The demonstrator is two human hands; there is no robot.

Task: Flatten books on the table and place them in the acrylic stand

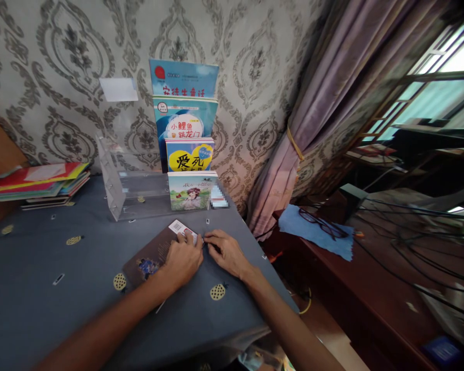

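A dark brown book (149, 260) lies at a slant on the grey-blue tablecloth, with a white barcode label near its far end and a blue figure printed on the cover. My left hand (183, 257) rests on its right part, fingers bent and pressing on the cover by the label. At the book's right corner, the fingertips of my right hand (226, 252) come together on the edge. Just behind, a clear acrylic stand (118, 198) holds several books in steps, the front one (192, 191) showing a girl in a green field.
A stack of colourful books (42, 185) sits at the left by the wall. To the right, a dark red desk (332, 278) carries glasses (325, 224) on a blue cloth (294, 226) and tangled black cables (417, 226). A lilac curtain (313, 113) hangs beyond the table's right edge.
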